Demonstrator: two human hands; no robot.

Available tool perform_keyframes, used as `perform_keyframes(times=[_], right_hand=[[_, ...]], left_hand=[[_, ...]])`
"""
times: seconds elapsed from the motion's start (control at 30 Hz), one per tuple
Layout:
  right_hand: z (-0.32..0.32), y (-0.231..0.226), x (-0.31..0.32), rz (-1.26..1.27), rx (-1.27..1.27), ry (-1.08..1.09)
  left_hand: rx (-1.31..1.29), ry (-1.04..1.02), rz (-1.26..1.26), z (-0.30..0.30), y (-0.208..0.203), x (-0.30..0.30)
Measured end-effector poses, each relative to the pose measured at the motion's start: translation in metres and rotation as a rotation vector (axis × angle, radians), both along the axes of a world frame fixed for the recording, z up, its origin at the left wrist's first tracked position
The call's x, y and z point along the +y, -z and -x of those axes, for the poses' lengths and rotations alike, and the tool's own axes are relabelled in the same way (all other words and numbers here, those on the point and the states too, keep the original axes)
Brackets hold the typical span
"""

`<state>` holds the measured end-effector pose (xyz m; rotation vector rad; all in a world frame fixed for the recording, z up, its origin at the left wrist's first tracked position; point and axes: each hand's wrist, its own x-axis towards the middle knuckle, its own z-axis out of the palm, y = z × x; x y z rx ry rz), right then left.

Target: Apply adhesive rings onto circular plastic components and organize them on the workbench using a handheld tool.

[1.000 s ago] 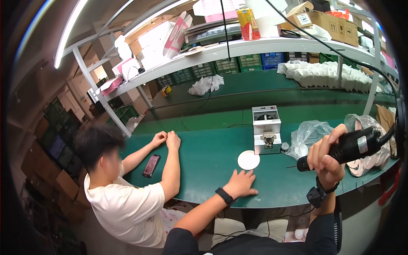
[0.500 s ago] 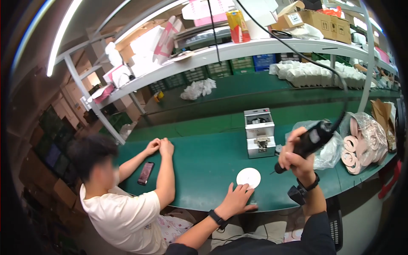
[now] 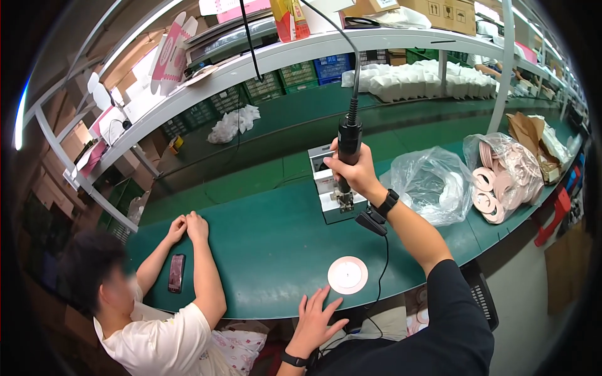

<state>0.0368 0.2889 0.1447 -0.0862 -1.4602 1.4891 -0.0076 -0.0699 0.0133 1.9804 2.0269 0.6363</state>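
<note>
What one hand (image 3: 359, 172) grips is probably one screwdriver (image 3: 349, 139).

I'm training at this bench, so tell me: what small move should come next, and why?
Probably ease the black driver gently down toward the metal fitting on the silver machine: the right hand grips the driver nearly upright, its lower end lining up with that fitting, though contact is unclear. The left hand, empty, is by the disc.
</note>
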Motion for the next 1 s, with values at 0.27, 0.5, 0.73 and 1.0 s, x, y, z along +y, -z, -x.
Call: perform_keyframes(times=[0.27, 0.5, 0.73, 1.0], right_hand=[[0.022, 0.012, 0.000, -0.089, -0.084, -0.060], [-0.004, 0.013, -0.020, 0.023, -0.216, -0.233], [-0.027, -0.004, -0.021, -0.083, -0.144, -0.192], [-0.027, -0.005, 0.001, -0.098, -0.047, -0.154]], left_hand=[[0.019, 0.026, 0.022, 0.019, 0.001, -0.007], [0.014, -0.039, -0.090, 0.079, 0.049, 0.057], [-0.094, -0.081, -0.222, 0.554, 0.080, -0.063], [0.206, -0.007, -0.202, 0.658, -0.059, 0.107]])
